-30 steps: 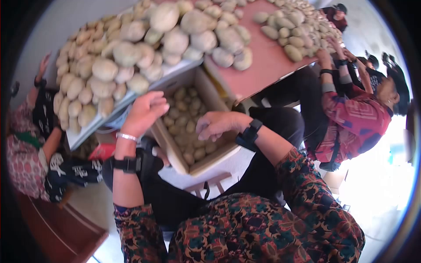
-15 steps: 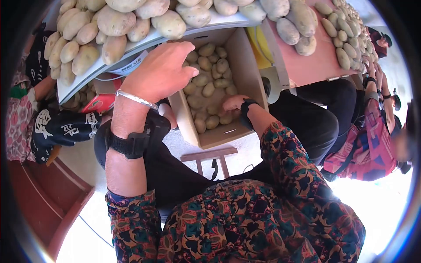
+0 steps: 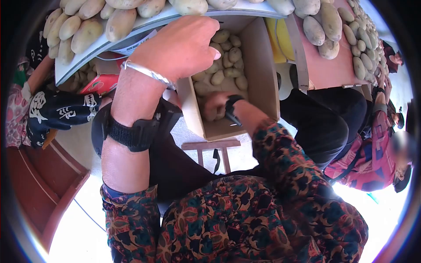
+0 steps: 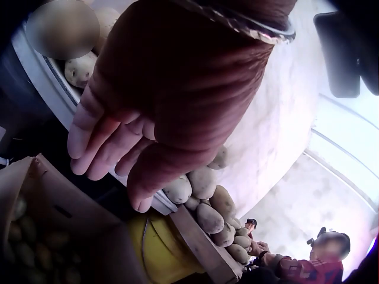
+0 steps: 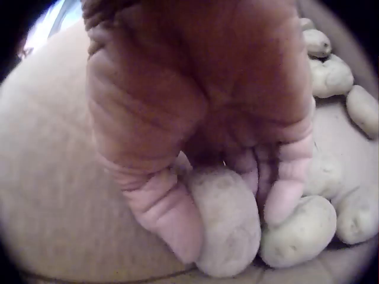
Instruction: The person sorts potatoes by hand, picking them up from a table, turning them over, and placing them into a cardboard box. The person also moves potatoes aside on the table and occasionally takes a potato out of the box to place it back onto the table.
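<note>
My right hand (image 3: 218, 104) is down inside the cardboard box (image 3: 262, 65), near its front left corner. In the right wrist view its thumb and fingers are curled round a pale potato (image 5: 228, 228). Another potato (image 5: 299, 234) lies beside that one, right under a fingertip. More small potatoes (image 3: 229, 56) cover the back part of the box floor. My left hand (image 3: 180, 48) hangs over the box's left side, close to the table edge. The left wrist view shows its fingers (image 4: 108, 157) loosely bent, with nothing in them.
Big potatoes (image 3: 120, 24) are heaped along the edge of the white table (image 3: 81, 70). On the right, a red-topped table (image 3: 322, 72) bears more potatoes (image 3: 329, 26). A yellow container (image 3: 280, 41) stands behind the box. People sit at both sides; a wooden stool (image 3: 212, 144) is below.
My right hand has gone down into the box, moved to its front left and gripped a potato. The left hand has moved forward and up. The head view has shifted.
</note>
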{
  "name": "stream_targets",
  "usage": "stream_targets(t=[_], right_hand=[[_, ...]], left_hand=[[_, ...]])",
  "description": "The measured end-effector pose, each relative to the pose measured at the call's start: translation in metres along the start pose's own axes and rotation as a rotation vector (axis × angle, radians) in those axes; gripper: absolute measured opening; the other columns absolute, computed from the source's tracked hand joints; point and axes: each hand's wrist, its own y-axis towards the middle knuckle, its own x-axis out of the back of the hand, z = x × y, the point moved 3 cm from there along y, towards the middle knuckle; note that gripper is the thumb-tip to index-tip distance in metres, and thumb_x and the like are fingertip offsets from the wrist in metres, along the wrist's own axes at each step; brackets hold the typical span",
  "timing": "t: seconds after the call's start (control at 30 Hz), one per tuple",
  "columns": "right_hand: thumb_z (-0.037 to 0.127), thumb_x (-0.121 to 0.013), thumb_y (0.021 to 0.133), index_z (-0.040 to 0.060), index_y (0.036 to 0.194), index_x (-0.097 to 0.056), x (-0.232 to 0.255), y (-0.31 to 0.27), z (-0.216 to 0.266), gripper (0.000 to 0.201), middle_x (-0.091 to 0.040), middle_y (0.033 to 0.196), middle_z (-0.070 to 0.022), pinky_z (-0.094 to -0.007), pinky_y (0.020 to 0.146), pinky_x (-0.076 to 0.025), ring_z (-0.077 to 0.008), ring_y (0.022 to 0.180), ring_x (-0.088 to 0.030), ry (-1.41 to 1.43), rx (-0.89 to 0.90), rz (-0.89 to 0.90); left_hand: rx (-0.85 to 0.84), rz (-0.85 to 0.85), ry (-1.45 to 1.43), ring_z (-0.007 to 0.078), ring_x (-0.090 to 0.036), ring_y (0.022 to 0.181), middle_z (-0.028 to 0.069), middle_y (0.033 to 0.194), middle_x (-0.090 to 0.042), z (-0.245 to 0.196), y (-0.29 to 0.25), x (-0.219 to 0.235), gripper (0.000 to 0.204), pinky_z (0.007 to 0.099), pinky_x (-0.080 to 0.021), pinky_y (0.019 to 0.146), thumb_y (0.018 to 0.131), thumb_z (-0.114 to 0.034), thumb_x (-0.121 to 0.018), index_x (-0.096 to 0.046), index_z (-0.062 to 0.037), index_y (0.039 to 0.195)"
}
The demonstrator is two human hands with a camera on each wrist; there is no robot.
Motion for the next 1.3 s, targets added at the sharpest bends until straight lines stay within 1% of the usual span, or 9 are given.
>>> stream_targets(t=[0.03, 0.1, 0.17, 0.43, 0.63, 0.7, 0.83, 0.9, 1.3], right_hand=[[0.028, -0.072, 0.07, 0.0061, 0.096, -0.072, 0.016, -0.018, -0.006, 0.034, -0.069, 0.086, -0.0087, -0.0297, 0.067, -0.052, -0.0213, 0.082, -0.067, 0.34, -0.039, -0.011], [0.03, -0.067, 0.078, 0.0071, 0.089, -0.069, 0.045, -0.025, -0.027, 0.025, -0.065, 0.08, -0.004, -0.0225, 0.059, -0.046, -0.0127, 0.071, -0.063, -0.044, 0.544, -0.241], [0.038, -0.06, 0.083, 0.0108, 0.103, -0.069, 0.079, -0.085, 0.027, 0.034, -0.069, 0.091, -0.0038, -0.0279, 0.064, -0.05, -0.0146, 0.073, -0.063, 0.424, 0.052, -0.123], [0.044, -0.053, 0.095, -0.0014, 0.108, -0.064, 0.112, -0.177, 0.09, 0.049, -0.069, 0.09, -0.0098, -0.0265, 0.065, -0.051, -0.0175, 0.072, -0.066, 0.723, 0.752, -0.183], [0.055, -0.049, 0.095, -0.0016, 0.114, -0.062, 0.093, -0.129, 0.042, 0.061, -0.07, 0.096, -0.0132, -0.0244, 0.069, -0.052, -0.0208, 0.079, -0.069, 1.069, 0.595, 0.042], [0.05, -0.053, 0.094, 0.0022, 0.111, -0.063, 0.073, -0.089, 0.001, 0.052, -0.069, 0.099, -0.0123, -0.0254, 0.067, -0.051, -0.018, 0.08, -0.068, 0.749, 0.017, -0.177], [0.034, -0.062, 0.085, 0.0067, 0.111, -0.063, 0.045, -0.025, -0.099, 0.038, -0.064, 0.098, -0.005, -0.0271, 0.064, -0.052, -0.0162, 0.08, -0.061, 0.501, 0.077, 0.087], [0.028, -0.059, 0.084, -0.0006, 0.102, -0.067, 0.043, -0.017, -0.071, 0.035, -0.065, 0.109, -0.0162, -0.0407, 0.073, -0.052, -0.0277, 0.095, -0.064, 0.047, -0.232, -0.201], [0.034, -0.062, 0.078, 0.0034, 0.115, -0.066, -0.005, 0.114, -0.155, 0.048, -0.062, 0.123, -0.0195, -0.0431, 0.095, -0.049, -0.0337, 0.116, -0.059, -0.36, -0.004, -0.628]], left_hand=[[0.023, 0.058, -0.02, 0.0341, -0.057, 0.106, 0.0198, 0.113, -0.06, -0.002, 0.002, 0.0, 0.051, 0.0392, -0.045, 0.092, 0.083, -0.026, -0.066, -0.054, -0.0001, 0.126], [0.038, 0.127, -0.033, 0.0345, -0.057, 0.108, 0.0209, 0.115, -0.06, -0.011, 0.001, 0.004, 0.054, 0.0392, -0.045, 0.093, 0.082, -0.027, -0.067, -0.054, 0.001, 0.126], [0.057, 0.204, -0.042, 0.035, -0.057, 0.11, 0.0221, 0.117, -0.06, -0.017, 0.0, 0.001, 0.057, 0.0393, -0.045, 0.094, 0.08, -0.027, -0.068, -0.054, 0.0021, 0.126], [-0.108, 0.059, -0.274, 0.0372, -0.063, 0.098, 0.0238, 0.1, -0.066, -0.031, 0.006, -0.021, 0.051, 0.0425, -0.049, 0.084, 0.075, -0.025, -0.068, -0.058, 0.0039, 0.115], [-0.086, -0.091, 0.017, 0.0421, -0.06, 0.083, 0.0224, 0.084, -0.063, -0.024, 0.006, -0.02, 0.027, 0.0456, -0.048, 0.073, 0.068, -0.015, -0.062, -0.061, 0.0019, 0.089], [-0.068, -0.034, 0.01, 0.0419, -0.061, 0.083, 0.0226, 0.084, -0.063, -0.027, 0.006, -0.015, 0.028, 0.0454, -0.049, 0.073, 0.067, -0.015, -0.062, -0.061, 0.0019, 0.09], [-0.072, 0.013, 0.002, 0.0416, -0.062, 0.081, 0.0229, 0.081, -0.063, -0.027, 0.006, -0.017, 0.03, 0.0454, -0.049, 0.072, 0.065, -0.014, -0.064, -0.061, 0.0016, 0.09], [-0.062, 0.006, -0.005, 0.0419, -0.062, 0.08, 0.0228, 0.079, -0.063, -0.028, 0.007, -0.015, 0.028, 0.0458, -0.049, 0.071, 0.064, -0.013, -0.063, -0.061, 0.0014, 0.089], [-0.131, -0.085, -0.055, 0.0426, -0.059, 0.081, 0.022, 0.08, -0.061, -0.033, 0.012, -0.016, 0.027, 0.0475, -0.047, 0.071, 0.066, -0.009, -0.061, -0.06, 0.0003, 0.091]])
